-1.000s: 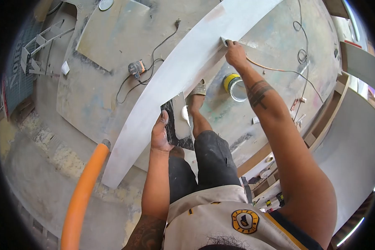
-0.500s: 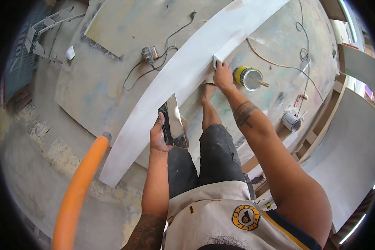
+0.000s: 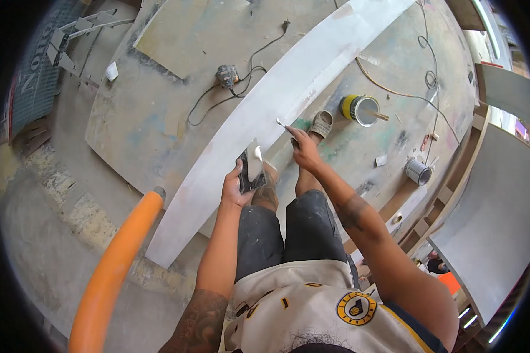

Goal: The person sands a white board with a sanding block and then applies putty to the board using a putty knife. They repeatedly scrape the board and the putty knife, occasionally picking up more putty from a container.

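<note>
My left hand point(image 3: 233, 185) grips a dark-edged flat mixing board point(image 3: 245, 181) by its near side. A blob of white putty point(image 3: 258, 154) sits toward the board's far edge. In my right hand point(image 3: 306, 151) is a small putty knife point(image 3: 281, 122), its blade pointing away from me and overlapping the long white curved panel point(image 3: 259, 109). That panel runs diagonally from the lower left to the top right, beyond both hands. To the right of the putty knife stands an opened can with a yellow label point(image 3: 348, 107), a stick point(image 3: 380, 116) leaning out of it.
A corded power sander point(image 3: 227, 76) lies on the stained work surface point(image 3: 153, 115) past the panel. An orange hose point(image 3: 115, 265) rises at the lower left. Farther right are a smaller can point(image 3: 418, 172), loose cords point(image 3: 431, 76) and a curved wooden frame point(image 3: 453, 182).
My right hand has drawn back from the panel toward me and left with the putty knife. The board in my left hand has shifted slightly right; the whole view has shifted a little.
</note>
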A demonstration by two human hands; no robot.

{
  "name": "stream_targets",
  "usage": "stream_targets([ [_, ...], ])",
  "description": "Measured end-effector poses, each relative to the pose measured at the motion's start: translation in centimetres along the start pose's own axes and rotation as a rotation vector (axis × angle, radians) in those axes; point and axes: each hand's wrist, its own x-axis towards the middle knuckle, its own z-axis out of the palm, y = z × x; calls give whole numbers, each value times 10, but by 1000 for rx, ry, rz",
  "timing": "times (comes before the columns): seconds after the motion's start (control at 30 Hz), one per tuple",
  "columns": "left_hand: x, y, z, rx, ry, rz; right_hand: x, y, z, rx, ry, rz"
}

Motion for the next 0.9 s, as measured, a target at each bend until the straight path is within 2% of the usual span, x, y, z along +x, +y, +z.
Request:
stream_targets([
  [0.03,7,0,2,75,42,-14,-10,-19,-12,0,-1,-1],
  [0.1,15,1,18,128,51,-20,-32,-62,-37,94,57,-247],
  [0.13,22,1,28,167,-17,-65,-43,-79,-51,94,54,-244],
  [0.2,34,-1,50,186,-171,-150,-61,-108,-78,22,-19,-481],
  [0.23,37,-2,63,185,-176,-158,-65,-116,-88,15,-15,-476],
  [0.3,41,-6,92,185,-330,-251,-68,-126,-105,-107,-59,-791],
  [0.33,42,-8,107,209,-358,-247,-67,-125,-112,-249,-46,-843],
  [0.37,43,-11,122,217,-365,-252,-63,-121,-116,-254,-35,-843],
  [0.43,35,-19,163,368,-225,-7,-53,-107,-121,-426,177,-697],
  [0.47,28,-21,185,385,-210,47,-42,-96,-128,-426,227,-639],
  [0.5,32,-20,184,390,-208,45,-31,-89,-140,-422,231,-636],
  [0.57,40,-14,175,352,-190,123,-9,-71,-166,-811,48,-468],
  [0.63,35,-15,204,394,-211,139,16,-20,-182,-747,23,-390],
  [0.7,38,-20,218,352,-117,189,56,29,-205,-721,49,-219],
  [0.83,51,-29,201,270,12,206,177,115,-271,-746,139,-87],
  [0.9,54,-38,179,135,-55,177,237,148,-307,-697,184,-96],
])
